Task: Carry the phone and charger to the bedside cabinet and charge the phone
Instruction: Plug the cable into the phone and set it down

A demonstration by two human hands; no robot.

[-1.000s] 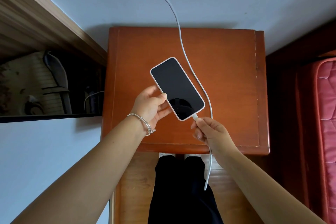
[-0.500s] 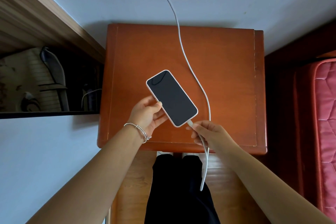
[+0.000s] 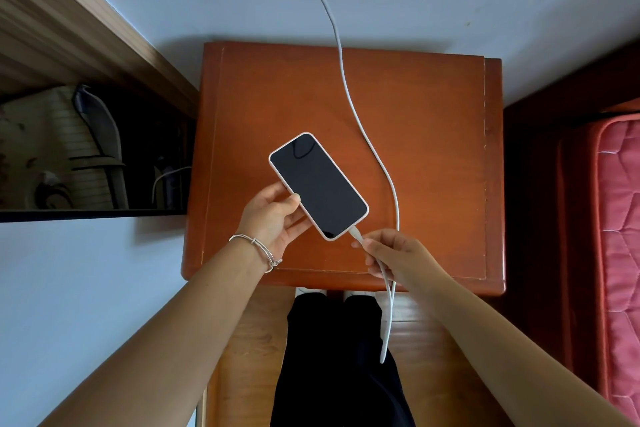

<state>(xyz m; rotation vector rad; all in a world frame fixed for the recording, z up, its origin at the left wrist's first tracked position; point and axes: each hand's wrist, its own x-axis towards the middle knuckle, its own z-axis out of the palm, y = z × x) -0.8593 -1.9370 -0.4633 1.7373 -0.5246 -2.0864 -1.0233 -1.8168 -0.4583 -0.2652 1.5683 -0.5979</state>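
A phone (image 3: 318,185) with a dark screen and a pale case hovers low over the reddish wooden bedside cabinet (image 3: 433,107). My left hand (image 3: 273,217) grips its lower left edge, thumb on the screen side. A white charger cable (image 3: 343,80) runs down from the wall above, curves across the cabinet top and loops past the front edge. Its plug (image 3: 356,235) sits in the phone's bottom port. My right hand (image 3: 391,251) pinches the cable just behind the plug.
A dark open shelf (image 3: 104,156) with stored items lies to the left under a wooden ledge. A red quilted mattress (image 3: 620,253) stands at the right. The pale wall is behind the cabinet; my legs in black trousers (image 3: 339,357) are below on a wooden floor.
The phone has come down and toward me, closer to the cabinet top. Both hands moved with it, the right still on the plug end of the cable.
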